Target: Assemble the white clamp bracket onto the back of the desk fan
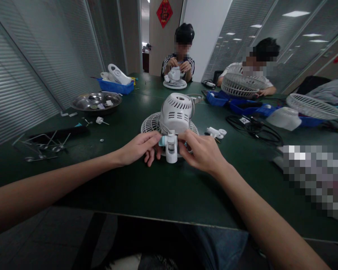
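Note:
A white fan motor housing (177,111) lies face down on its round grille (150,123) in the middle of the dark green table (146,187). A white neck bracket (171,147) with a light blue knob sticks out toward me from the housing. My left hand (139,149) grips the blue knob end from the left, fingers curled around it. My right hand (202,150) holds the bracket from the right, fingers closed against the housing's base.
A steel bowl (96,102) with small parts and a blue tray (116,87) sit back left. Metal rods (42,146) lie at the left. A black cable (256,129), white clips (216,132), blue trays and spare grilles (312,105) lie right. Two other people work on fans across the table.

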Tool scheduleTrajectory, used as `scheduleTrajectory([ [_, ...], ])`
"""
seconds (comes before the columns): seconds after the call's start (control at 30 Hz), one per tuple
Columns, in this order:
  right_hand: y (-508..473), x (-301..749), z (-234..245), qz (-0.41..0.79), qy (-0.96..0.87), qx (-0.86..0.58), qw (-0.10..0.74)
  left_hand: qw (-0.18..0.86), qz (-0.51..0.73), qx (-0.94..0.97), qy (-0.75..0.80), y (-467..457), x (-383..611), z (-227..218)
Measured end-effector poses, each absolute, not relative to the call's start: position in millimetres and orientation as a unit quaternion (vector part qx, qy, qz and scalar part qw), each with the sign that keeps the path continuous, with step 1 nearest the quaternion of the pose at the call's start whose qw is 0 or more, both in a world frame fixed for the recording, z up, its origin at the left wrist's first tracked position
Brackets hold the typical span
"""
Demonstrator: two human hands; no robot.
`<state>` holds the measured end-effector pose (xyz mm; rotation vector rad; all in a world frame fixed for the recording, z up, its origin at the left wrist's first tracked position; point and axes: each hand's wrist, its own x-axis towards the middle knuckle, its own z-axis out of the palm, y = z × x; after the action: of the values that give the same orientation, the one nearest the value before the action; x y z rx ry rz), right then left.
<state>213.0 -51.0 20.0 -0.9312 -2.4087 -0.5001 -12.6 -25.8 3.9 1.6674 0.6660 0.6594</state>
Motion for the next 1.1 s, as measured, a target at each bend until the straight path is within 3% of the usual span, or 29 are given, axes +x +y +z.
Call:
scheduleTrajectory([
  [0.23, -51, 212, 16, -0.159, -0.881, -0.345, 0.281, 0.552, 0.319, 0.71, 0.297, -26, -14, 5],
  [1.1, -52, 212, 21, -0.125, -0.894, -0.367, 0.223, 0.438, 0.506, 0.709, 0.222, -39, -24, 27],
])
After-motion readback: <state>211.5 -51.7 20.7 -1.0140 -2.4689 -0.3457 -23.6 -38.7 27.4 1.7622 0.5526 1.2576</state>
